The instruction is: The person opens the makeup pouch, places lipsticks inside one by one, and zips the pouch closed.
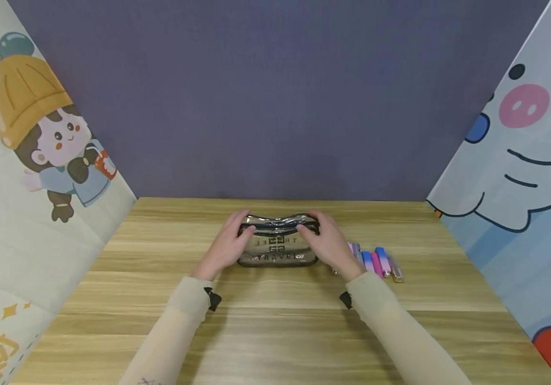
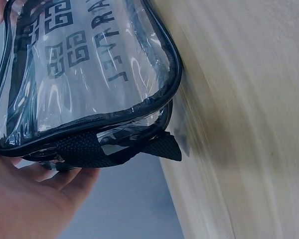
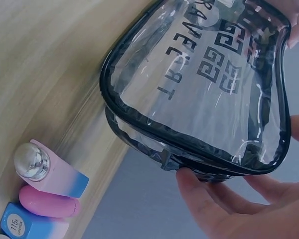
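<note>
Ok, bag (image 1: 277, 251), wd tbl (image 1: 280, 321), purplish wall (image 1: 280, 107)

Over my feed, I'm watching the pouch (image 3: 197, 97) gleaming in clear, glossy plastic, its woven strap (image 2: 82, 150) looking rough. The bench (image 1: 275, 321) is showing smooth wood grain.

Wood-grain tabletop (image 1: 275, 331); plain purple-grey wall (image 1: 275, 107) behind; pale cartoon-printed left panel (image 1: 10, 230), blue-and-white cartoon right panel (image 1: 540, 262).
</note>
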`<state>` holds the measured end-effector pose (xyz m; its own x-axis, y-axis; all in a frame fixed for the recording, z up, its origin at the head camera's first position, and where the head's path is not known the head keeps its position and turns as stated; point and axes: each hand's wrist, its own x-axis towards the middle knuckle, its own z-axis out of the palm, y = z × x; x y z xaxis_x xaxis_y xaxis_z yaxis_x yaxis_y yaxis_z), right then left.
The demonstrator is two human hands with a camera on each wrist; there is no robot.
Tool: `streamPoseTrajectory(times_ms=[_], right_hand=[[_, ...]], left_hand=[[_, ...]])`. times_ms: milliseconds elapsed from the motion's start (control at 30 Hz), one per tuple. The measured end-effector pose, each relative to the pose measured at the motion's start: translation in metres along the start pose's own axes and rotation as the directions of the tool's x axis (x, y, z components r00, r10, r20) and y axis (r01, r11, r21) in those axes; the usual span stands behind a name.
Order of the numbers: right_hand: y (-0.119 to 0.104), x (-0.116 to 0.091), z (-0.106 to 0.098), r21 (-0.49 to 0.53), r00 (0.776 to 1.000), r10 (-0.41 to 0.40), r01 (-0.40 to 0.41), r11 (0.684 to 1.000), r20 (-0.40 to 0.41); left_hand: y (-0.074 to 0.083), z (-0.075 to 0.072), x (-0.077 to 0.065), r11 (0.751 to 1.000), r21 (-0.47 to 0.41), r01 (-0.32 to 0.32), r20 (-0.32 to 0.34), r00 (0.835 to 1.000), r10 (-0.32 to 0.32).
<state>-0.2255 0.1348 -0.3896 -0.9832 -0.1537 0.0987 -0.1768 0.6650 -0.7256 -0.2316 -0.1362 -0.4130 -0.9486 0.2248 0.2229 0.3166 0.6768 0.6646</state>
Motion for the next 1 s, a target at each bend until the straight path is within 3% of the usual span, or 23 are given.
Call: streamPoseTrajectory(times_ms=[333, 600, 1000], right_hand=[[0.000, -0.005, 0.000, -0.027, 0.999, -0.032, 0.031, 0.999, -0.040], [-0.002, -0.008, 0.001, -0.028, 0.999, -0.024, 0.023, 0.999, -0.044], [-0.001, -0.010, 0.000, -0.030, 0.998, -0.031, 0.029, 0.999, -0.054]], left_hand=[[0.002, 0.000, -0.001, 1.000, -0.016, 0.000, 0.013, 1.000, 0.000], [0.005, -0.005, -0.003, 0.999, -0.034, 0.038, 0.025, 0.999, -0.037], [0.005, -0.015, -0.006, 0.993, -0.101, 0.066, -0.131, 0.988, -0.079]])
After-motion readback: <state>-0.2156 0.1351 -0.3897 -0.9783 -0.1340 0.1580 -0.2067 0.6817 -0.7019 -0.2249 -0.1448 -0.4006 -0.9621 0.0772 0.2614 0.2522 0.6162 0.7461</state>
